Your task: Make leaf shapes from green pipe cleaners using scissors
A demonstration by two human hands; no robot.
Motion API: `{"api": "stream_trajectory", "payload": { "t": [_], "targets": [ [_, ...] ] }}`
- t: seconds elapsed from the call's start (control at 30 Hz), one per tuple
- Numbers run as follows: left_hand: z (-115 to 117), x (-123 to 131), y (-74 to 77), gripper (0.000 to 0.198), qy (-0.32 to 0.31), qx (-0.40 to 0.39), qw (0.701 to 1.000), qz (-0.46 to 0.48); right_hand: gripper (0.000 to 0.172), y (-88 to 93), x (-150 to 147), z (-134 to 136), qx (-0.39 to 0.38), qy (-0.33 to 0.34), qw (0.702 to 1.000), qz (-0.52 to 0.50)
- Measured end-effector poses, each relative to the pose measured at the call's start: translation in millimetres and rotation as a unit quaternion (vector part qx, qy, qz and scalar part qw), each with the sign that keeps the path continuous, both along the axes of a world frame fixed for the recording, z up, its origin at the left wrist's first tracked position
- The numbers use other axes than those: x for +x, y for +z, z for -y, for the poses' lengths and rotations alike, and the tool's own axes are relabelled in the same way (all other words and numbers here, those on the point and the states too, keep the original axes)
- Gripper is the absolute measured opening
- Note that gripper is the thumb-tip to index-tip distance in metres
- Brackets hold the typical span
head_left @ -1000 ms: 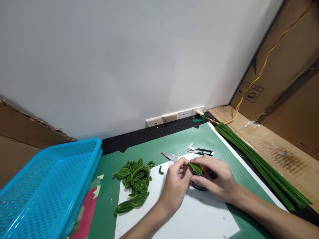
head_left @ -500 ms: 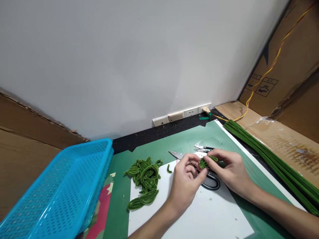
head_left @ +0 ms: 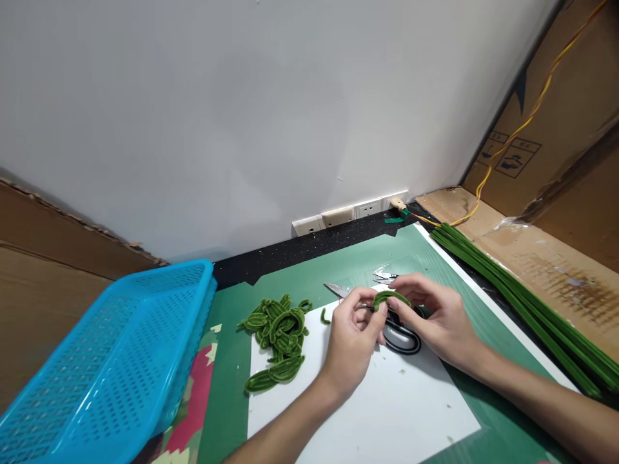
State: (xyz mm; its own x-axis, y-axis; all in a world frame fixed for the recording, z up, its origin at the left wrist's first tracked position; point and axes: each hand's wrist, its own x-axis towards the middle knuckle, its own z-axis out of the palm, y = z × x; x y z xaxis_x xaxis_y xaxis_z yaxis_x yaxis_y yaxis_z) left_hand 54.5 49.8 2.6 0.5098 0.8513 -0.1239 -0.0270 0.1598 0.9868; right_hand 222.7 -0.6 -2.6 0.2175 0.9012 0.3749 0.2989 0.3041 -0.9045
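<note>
Between my two hands a curved piece of green pipe cleaner arches upward. My left hand pinches its left end with thumb and forefinger, and my right hand grips the right end. Black-handled scissors lie under the hands on a white sheet, their blades poking out to the upper left. A pair of small snips rests just behind, partly covered by my right hand. Left of the hands sits a pile of looped, leaf-shaped green pipe-cleaner pieces, with one short bent offcut beside it.
A blue plastic basket stands at the left. Long green pipe cleaners lie in a bundle along the right edge of the green mat. Wall sockets with a plugged-in yellow cord are behind; cardboard borders the right.
The green piece in my hands now shows as a raised arch instead of a flat, bunched shape. Both hands appear slightly higher and farther left, as the whole view has shifted a little.
</note>
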Motion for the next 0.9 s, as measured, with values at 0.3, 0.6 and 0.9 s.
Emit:
{"api": "stream_trajectory", "payload": {
  "t": [0.3,0.6,0.9],
  "targets": [
    [1.0,-0.4,-2.6,0.032,0.006,0.015,1.000,0.001,0.005,-1.4,0.4,0.7,0.022,-0.005,1.000,0.014],
    [-0.6,0.0,-4.8,0.034,0.002,0.007,1.000,0.009,0.011,-1.8,0.1,3.4,0.058,0.023,0.994,0.085],
    [-0.8,-0.8,-6.4,0.034,0.012,0.008,1.000,0.010,0.023,-0.5,2.0,3.4,0.093,0.066,0.983,0.140]
  ]
}}
